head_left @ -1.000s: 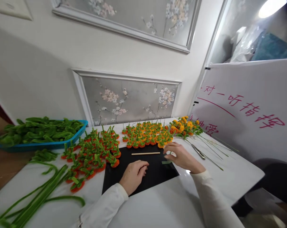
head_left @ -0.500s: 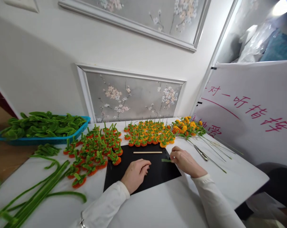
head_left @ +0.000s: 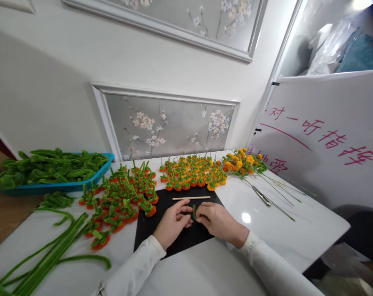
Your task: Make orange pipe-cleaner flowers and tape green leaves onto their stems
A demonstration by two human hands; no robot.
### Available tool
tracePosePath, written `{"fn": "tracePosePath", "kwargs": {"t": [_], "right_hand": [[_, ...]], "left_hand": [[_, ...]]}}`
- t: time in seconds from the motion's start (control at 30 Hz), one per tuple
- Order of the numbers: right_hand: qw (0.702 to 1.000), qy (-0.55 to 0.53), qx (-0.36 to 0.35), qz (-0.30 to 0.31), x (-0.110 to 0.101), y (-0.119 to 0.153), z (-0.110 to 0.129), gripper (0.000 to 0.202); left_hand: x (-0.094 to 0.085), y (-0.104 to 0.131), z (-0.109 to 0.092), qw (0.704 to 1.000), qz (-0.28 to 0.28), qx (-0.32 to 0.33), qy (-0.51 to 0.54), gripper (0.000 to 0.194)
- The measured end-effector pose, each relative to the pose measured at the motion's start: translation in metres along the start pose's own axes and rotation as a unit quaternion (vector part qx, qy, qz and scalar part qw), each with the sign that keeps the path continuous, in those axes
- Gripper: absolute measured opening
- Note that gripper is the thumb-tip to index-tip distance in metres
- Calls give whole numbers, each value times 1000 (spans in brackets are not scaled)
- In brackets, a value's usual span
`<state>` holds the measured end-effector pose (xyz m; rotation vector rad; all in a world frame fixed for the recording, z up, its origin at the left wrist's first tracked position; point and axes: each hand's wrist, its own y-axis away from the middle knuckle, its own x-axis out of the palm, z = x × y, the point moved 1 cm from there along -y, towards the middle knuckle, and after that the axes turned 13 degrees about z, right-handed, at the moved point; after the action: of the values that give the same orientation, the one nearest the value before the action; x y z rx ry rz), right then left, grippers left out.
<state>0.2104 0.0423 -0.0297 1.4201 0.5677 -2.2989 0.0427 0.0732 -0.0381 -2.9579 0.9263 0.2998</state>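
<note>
Over the black mat [head_left: 180, 242], my right hand [head_left: 220, 220] pinches a short dark green strip [head_left: 194, 212] between thumb and fingers. My left hand [head_left: 173, 222] is close on the strip's other side, fingers apart and slightly curled, with nothing seen in them. A thin pale stick [head_left: 191, 198] lies across the mat's upper part, just beyond both hands. Orange flower pieces with green stems [head_left: 112, 209] stand left of the mat. More yellow and orange pieces [head_left: 189, 174] stand behind it.
A blue tray [head_left: 110, 163] of green fuzzy pieces sits at the back left. Long green strips [head_left: 50, 257] lie at the front left. On the right are tweezers [head_left: 260, 195], thin stems and yellow flowers [head_left: 242, 160].
My right hand has moved left with the green strip, which now stands more upright beside my left hand. The fingers of my left hand have spread apart. The view has shifted slightly.
</note>
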Motion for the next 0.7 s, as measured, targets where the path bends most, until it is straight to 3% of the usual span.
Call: {"fn": "tracePosePath", "kwargs": {"t": [0.23, 0.43, 0.57, 0.7], "right_hand": [[990, 140, -6, 10, -6, -17, 10, 8], [995, 96, -18, 14, 10, -19, 10, 10], [998, 63, -16, -3, 15, -14, 5, 7], [998, 50, -28, 0, 13, -12, 3, 8]], "left_hand": [[-6, -3, -1, 998, -27, -21, 52, 37], [-10, -2, -2, 997, -76, -9, 7, 31], [-26, -5, -12, 986, -105, 18, -127, 28], [-28, -15, -19, 953, -85, 26, -288, 25]]}}
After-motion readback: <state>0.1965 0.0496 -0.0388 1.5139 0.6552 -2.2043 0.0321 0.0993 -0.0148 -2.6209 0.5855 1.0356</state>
